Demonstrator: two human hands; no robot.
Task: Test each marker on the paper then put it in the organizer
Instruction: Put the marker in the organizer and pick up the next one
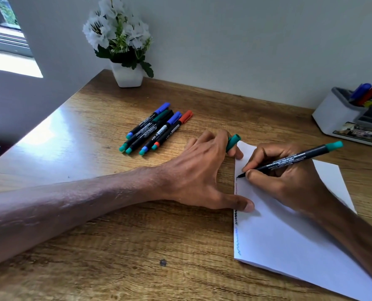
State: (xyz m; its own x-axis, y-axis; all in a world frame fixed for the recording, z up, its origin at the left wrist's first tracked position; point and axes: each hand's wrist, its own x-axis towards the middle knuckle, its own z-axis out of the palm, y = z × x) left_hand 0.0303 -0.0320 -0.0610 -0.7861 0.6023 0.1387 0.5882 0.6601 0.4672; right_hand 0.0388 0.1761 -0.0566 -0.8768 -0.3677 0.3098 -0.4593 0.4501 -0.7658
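Observation:
My right hand (289,181) grips an uncapped black marker with a teal end (300,158), its tip touching the left edge of the white paper (289,240). Wavy test lines run down that edge. My left hand (202,177) lies flat, thumb pressing the paper's edge, and holds the teal cap (233,142) between two fingers. Several capped markers (154,129) lie side by side on the desk beyond my left hand. The white and grey organizer (341,118) stands at the far right with a blue and a red marker (365,94) in it.
A white pot of white flowers (124,51) stands at the back of the wooden desk (115,246) against the wall. A window is at the upper left. The desk's left edge runs diagonally.

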